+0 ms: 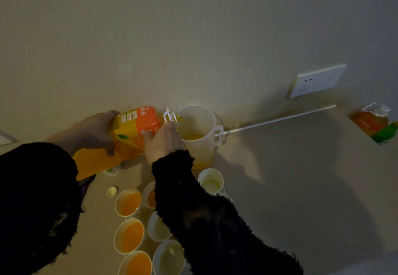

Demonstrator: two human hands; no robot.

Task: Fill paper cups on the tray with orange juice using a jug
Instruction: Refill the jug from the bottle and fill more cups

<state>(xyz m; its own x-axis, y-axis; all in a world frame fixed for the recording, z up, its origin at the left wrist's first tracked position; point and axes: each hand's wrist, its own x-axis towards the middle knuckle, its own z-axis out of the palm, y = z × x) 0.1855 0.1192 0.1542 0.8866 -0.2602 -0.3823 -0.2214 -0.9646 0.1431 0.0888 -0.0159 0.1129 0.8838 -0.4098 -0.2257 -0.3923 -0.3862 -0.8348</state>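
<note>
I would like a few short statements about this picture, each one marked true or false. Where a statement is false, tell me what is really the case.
1. The left hand and the right hand both hold the juice bottle. True.
2. The juice bottle is tipped over a paper cup. False: its mouth is over the plastic jug.
3. Every paper cup already holds juice. False: the empty cup nearest the jug has none, while the filled cup is orange inside.
4. A second bottle is at the far right. True.
5. A wall socket is on the wall, to the right of the jug. True.
</note>
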